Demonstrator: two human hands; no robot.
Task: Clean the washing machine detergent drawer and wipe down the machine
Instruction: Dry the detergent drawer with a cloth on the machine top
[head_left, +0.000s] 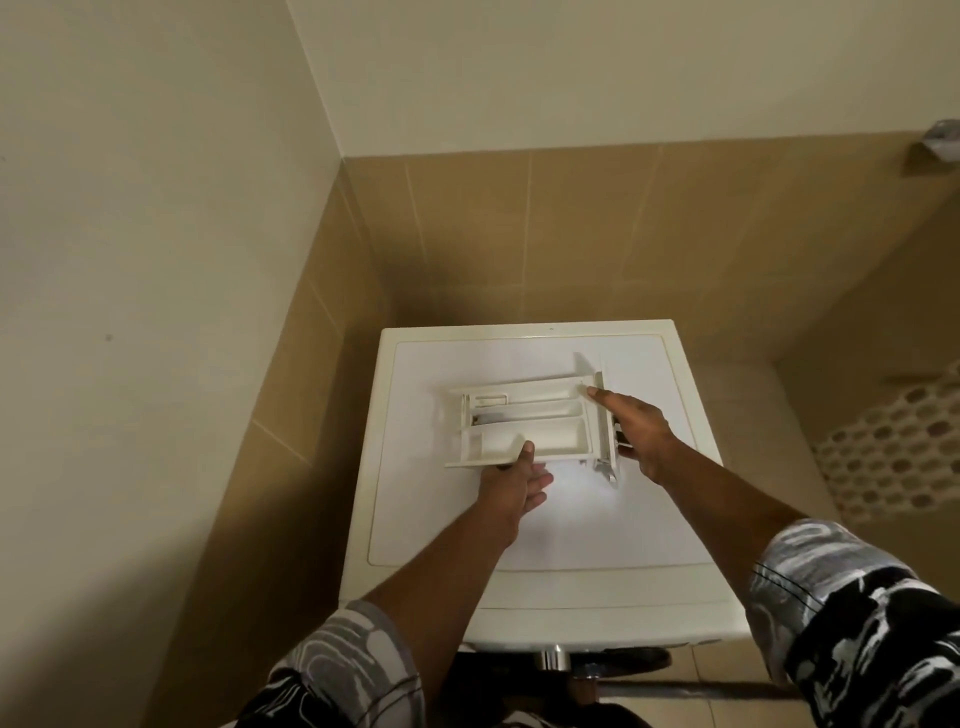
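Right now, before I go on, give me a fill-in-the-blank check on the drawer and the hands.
1. The detergent drawer lies on the ____ of the washing machine.
2. Its compartments face ____.
3. Of the left hand and the right hand, the one at its front panel is the ____.
Missing words: top; up; right.

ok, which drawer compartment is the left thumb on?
The near compartment of the detergent drawer: the left hand grips its outer side, thumb over the rim. The middle and far ones lie beyond, toward the tiled wall.
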